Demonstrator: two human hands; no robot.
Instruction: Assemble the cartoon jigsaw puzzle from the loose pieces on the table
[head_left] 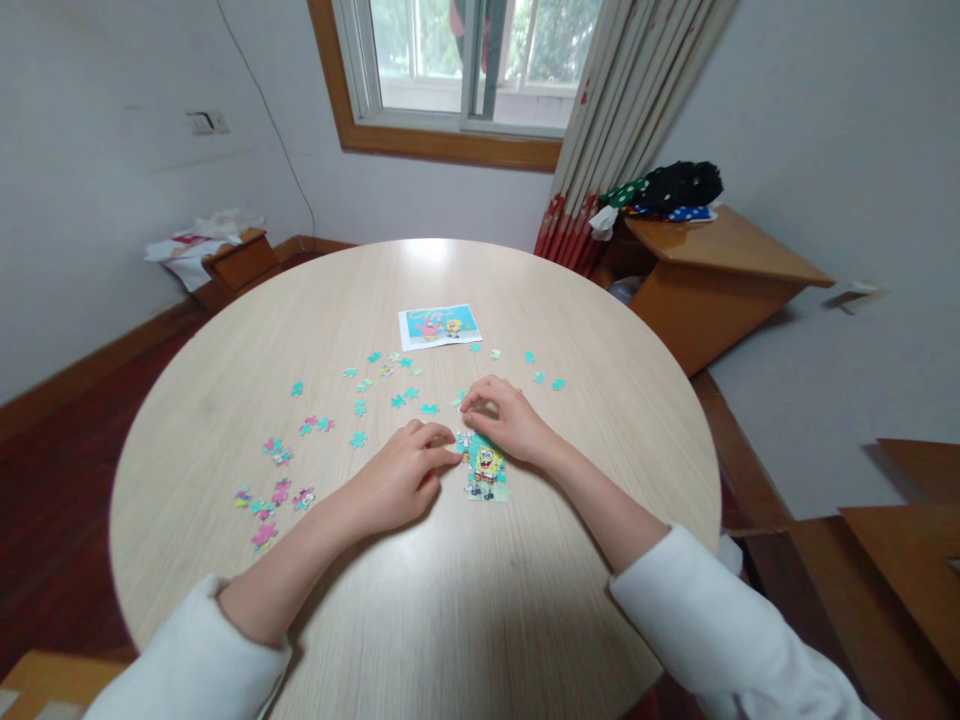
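Observation:
A partly joined jigsaw puzzle (pixel 489 470) lies flat on the table, showing a yellow square cartoon figure on teal. At its left edge is my left hand (pixel 409 475), thumb and index fingertips slightly apart and touching or almost touching the edge pieces. My right hand (pixel 510 420) is over the puzzle's top edge, thumb and index finger pinched together. A small teal puzzle piece (pixel 459 398) shows at those fingertips, mostly hidden by them. Loose teal pieces (pixel 430 408) lie just beyond both hands.
A printed picture card (pixel 440 327) with cartoon figures lies farther back on the round table (pixel 420 630). Pink and teal pieces (pixel 281 490) are scattered at the left, several teal ones (pixel 538 377) at the right. A wooden cabinet (pixel 720 250) bearing cloths stands beyond the table.

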